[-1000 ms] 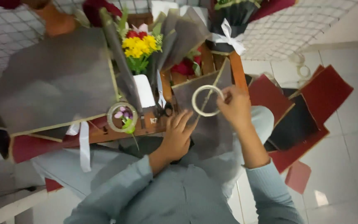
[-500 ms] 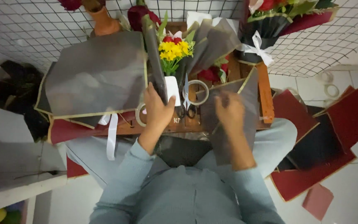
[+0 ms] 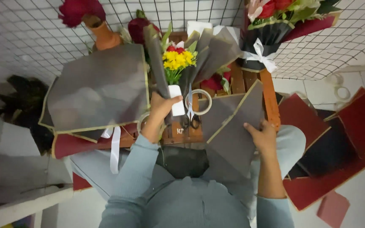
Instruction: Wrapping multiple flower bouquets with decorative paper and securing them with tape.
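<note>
Grey wrapping paper (image 3: 237,126) lies slanted on the counter (image 3: 269,99), pinched at its edge by the right hand (image 3: 262,136). Left hand (image 3: 159,114) squeezes the bouquet (image 3: 176,63) stems, standing just beside the paper.

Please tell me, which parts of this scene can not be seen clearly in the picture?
- Left hand: its grip on the bouquet stems is hidden by grey wrapping, head view.
- Scissors: blades partly behind the tape roll.
- Right hand: fingertips hidden under the grey sheet.
- Second bouquet: cut off by the top edge.

A single head-worn camera looks steeply down, close over the person's lap and a low wooden table (image 3: 268,98).
</note>
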